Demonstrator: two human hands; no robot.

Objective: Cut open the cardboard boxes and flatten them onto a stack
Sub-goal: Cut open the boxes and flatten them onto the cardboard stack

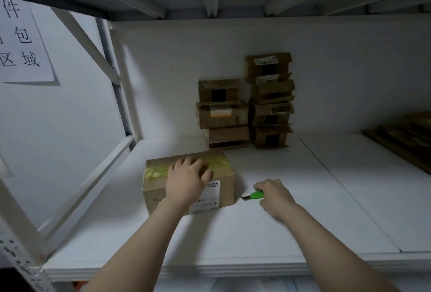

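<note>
Here, a cardboard box (155, 188) is sitting on the white shelf board (256, 233), its top crossed by yellow tape (152, 172) and a white label showing on its near right side. The left hand (186, 178) is lying on top of this box, fingers spread and nearly straight, pressing down without gripping. Just to the right of the box, the right hand (274, 195) is curling round a green utility knife (256, 195), whose blade is pointing at the box's lower right edge, close to it. Behind the box, against the back wall, two stacks of small boxes (270, 100) are standing side by side. Well to the right of the box, flattened cardboard (405, 137) is lying on the shelf board. Far left of the box, a paper sign (23, 42) is hanging on the side wall.
</note>
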